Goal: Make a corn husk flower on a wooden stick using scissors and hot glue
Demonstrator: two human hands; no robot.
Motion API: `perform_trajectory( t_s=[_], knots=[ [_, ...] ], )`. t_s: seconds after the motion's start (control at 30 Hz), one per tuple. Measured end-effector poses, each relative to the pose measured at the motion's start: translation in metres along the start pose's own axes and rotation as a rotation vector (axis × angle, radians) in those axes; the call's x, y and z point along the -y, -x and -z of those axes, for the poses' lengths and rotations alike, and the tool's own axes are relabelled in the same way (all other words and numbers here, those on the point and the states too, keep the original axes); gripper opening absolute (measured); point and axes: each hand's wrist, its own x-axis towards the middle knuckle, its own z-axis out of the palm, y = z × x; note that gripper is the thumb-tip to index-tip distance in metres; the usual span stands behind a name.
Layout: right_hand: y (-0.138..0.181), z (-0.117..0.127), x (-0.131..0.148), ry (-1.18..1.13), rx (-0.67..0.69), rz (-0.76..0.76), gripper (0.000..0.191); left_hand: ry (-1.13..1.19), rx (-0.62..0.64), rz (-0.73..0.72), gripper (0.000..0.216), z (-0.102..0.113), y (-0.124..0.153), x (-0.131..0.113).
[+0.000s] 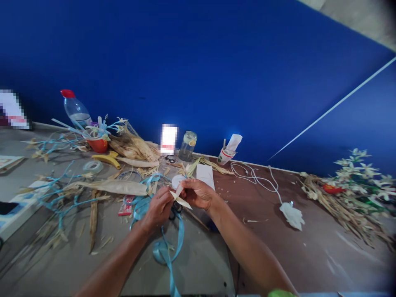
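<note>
Over the middle of the table, my left hand (159, 208) is closed in a pinch at the base of a pale corn husk flower (182, 201). Facing it, my right hand (198, 193) has thumb and fingers closed on one of the flower's upper petals. Just under the fingers, black scissors handles (176, 209) partly show. Light blue ribbon (180, 235) hangs down past my left hand, beside a ribbon roll (160, 251) lying on the table. A white round object (177, 181) sits right behind the hands.
Left lie a long husk (114, 187), blue-stemmed husk flowers (62, 206), a tape roll (93, 166) and a red packet (126, 206). Behind stand a red cup (97, 145), bottle (77, 113), glass jar (187, 148) and white cup (225, 156). Rightward are a cable (256, 178) and a flower bunch (355, 177).
</note>
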Motion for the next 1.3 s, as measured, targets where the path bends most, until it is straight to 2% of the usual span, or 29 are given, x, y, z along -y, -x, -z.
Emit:
perform_trajectory(
  t_s=[0.17,0.3,0.43,0.53,0.67,0.93,1.1,1.3],
  knots=[
    [0.002,0.003,0.005,-0.079,-0.072,0.078,0.024,0.0,-0.021,0.019,0.023,-0.001,0.001,0.003],
    [0.013,-0.001,0.006,-0.088,-0.143,0.097,0.034,0.013,-0.044,0.026,0.021,-0.002,0.001,0.004],
    [0.024,-0.014,0.001,0.032,-0.095,0.154,0.04,-0.032,-0.045,0.107,0.022,-0.003,0.002,0.005],
    [0.025,-0.024,-0.002,0.144,-0.03,0.184,0.036,-0.027,-0.048,0.081,0.021,-0.002,0.002,0.007],
    [0.023,-0.031,-0.001,0.229,-0.054,0.171,0.033,0.001,-0.049,0.071,0.02,-0.002,0.002,0.008],
    [0.027,-0.035,0.0,0.186,-0.155,0.197,0.028,0.079,-0.028,0.035,0.022,-0.002,-0.002,0.004],
    [0.028,-0.035,0.001,0.173,-0.157,0.216,0.026,0.094,-0.003,0.046,0.023,-0.002,0.0,0.007],
    [0.028,-0.032,0.003,0.104,-0.14,0.19,0.026,0.129,0.004,-0.006,0.02,-0.001,0.0,0.005]
  ],
)
